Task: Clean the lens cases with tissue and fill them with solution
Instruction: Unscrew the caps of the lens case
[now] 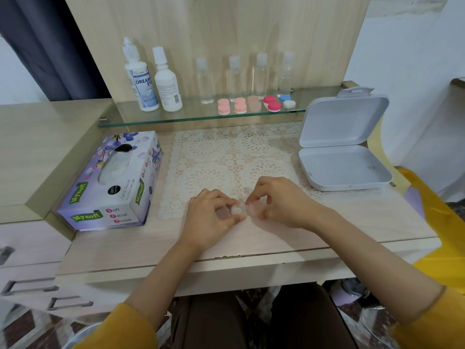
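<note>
Head view: left hand [214, 214] and right hand [280, 200] fingers [253, 196] pinch the lens case [237, 210], long axis left-right.

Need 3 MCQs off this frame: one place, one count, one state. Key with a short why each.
1. Where does the tissue box lie? A) on the floor B) on the desk, left of the lace mat C) on the person's lap
2. How many clear bottles stand on the glass shelf? A) two B) four C) six
3. The grey case is: A) open B) shut C) upside down
Key: 1 B, it lies beside the mat's left edge. 2 B, four capped ones stand in a row right of the two white bottles. 3 A, its lid stands up off the base.
</note>
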The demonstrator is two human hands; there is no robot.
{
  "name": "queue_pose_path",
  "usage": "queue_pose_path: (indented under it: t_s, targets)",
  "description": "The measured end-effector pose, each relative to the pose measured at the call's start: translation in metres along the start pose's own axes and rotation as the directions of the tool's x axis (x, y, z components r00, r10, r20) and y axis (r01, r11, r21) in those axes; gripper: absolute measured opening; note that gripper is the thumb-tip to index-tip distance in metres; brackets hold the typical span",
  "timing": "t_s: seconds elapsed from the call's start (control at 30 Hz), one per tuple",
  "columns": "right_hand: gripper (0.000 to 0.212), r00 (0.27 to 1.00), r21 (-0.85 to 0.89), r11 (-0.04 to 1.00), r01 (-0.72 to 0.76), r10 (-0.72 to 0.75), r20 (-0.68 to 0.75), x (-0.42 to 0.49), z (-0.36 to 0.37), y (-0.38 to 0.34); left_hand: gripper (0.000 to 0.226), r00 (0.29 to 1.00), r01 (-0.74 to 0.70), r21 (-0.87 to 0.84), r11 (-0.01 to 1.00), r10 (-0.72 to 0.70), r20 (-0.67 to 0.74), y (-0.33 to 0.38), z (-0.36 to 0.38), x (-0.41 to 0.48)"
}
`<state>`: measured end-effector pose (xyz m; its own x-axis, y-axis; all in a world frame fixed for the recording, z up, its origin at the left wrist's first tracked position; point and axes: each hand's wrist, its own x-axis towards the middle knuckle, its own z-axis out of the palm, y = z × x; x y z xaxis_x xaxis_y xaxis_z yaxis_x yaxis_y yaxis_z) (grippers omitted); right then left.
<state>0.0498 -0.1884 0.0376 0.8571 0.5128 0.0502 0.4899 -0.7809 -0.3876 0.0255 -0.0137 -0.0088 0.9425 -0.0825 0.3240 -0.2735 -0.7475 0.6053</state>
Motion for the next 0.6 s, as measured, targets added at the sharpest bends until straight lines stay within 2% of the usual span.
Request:
queue_pose_path:
  t_s: [0.13,0.27,0.43,0.5,0.6]
  targets:
    - [0.023,0.997,0.098,0.994,-0.046,0.052,-0.065,-0.002,-0.004,0.003,0.04,1.0,0.003,-0.013,1.0,-0.003,0.0,0.0,0.0,0.0]
    - [0.018,0.99,0.078,0.994,-0.08,0.088,-0.106,-0.004,-0.001,0.015,0.028,1.0,0.006,-0.026,1.0,-0.006,-0.007,0.0,0.0,0.0]
    - [0.01,0.979,0.076,0.99,-0.119,0.129,-0.156,-0.012,0.009,0.025,0.029,1.0,0.014,-0.027,1.0,-0.014,-0.003,0.001,-0.001,-0.001]
    - [0.014,0.98,0.062,0.99,-0.128,0.136,-0.148,-0.013,0.008,0.027,0.029,1.0,0.017,-0.025,1.0,-0.017,0.001,0.001,-0.001,-0.001]
    - [0.035,0.982,0.05,0.99,-0.135,0.14,-0.124,-0.015,0.007,0.027,0.03,1.0,0.015,-0.013,1.0,-0.015,0.008,0.001,-0.001,-0.001]
